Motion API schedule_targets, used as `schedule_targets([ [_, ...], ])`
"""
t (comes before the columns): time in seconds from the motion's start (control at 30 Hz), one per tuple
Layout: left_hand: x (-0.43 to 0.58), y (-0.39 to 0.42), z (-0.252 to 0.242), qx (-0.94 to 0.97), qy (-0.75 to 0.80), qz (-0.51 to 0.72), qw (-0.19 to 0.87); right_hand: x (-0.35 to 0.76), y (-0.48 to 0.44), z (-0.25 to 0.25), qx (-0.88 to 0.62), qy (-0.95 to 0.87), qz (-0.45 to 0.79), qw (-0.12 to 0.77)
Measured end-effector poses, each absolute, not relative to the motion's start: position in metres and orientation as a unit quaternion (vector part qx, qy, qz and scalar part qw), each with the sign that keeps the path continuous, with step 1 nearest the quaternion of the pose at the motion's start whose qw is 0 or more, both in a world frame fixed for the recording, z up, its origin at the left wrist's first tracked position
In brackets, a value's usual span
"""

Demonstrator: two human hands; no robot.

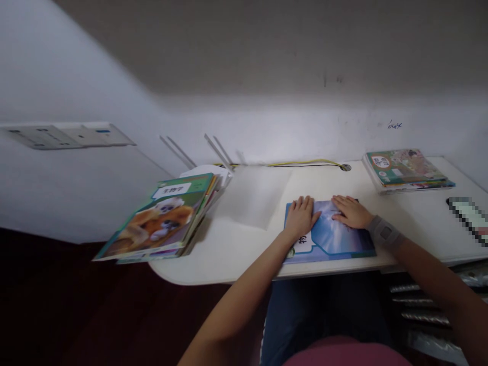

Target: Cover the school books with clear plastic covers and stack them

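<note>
A: Where's the book?

B: Blue-covered book [337, 238] lies on the white bench [244, 259], centre front. Long axis runs left-right, roughly parallel to the bench's front edge, and the near edge sits just short of that edge.

A: Hands?

B: Both flat on the cover, palms down, fingers spread, no grip. Left hand [301, 217] is over the left part, just above the white label [301, 244]. Right hand [351, 212] is over the far right part, with a grey wrist brace [386, 233] just behind it. Fingertips near each other, not touching.

A: Which is closer to which end?

B: Left hand to the left end, right hand to the right end. Neither is at the far corners.

A: Room around it?

B: Left: a pale sheet [251, 195], then a thick stack of books [152, 218] hanging over the bench's left end. Right: open bench up to a pixelated object [468, 221], can't tell what. Behind: a smaller book stack [406, 170] by the wall, and a yellow-and-black cable [305, 163] running to a grommet [345, 167].
</note>
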State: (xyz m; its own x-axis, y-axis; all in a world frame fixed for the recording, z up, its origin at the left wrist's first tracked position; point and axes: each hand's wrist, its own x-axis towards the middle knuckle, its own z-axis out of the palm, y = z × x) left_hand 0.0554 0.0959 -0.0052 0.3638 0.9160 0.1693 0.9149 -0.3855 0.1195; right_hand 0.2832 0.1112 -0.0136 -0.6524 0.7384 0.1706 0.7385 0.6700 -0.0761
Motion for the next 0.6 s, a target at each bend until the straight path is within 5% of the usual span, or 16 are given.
schedule_targets([
  [0.23,0.019,0.04,0.011,0.753,0.575,0.291,0.135,0.309,0.107,-0.015,-0.429,-0.895,-0.041,0.117],
  [0.33,0.013,-0.026,0.014,0.673,0.537,0.362,0.358,0.306,0.094,-0.015,-0.43,-0.893,-0.043,0.127],
  [0.43,0.021,-0.083,-0.002,0.514,0.469,0.264,0.668,0.306,0.073,-0.014,-0.428,-0.893,-0.031,0.135],
  [0.6,0.028,-0.12,-0.032,0.221,0.426,0.424,0.768,0.312,0.034,-0.01,-0.416,-0.898,0.011,0.142],
])
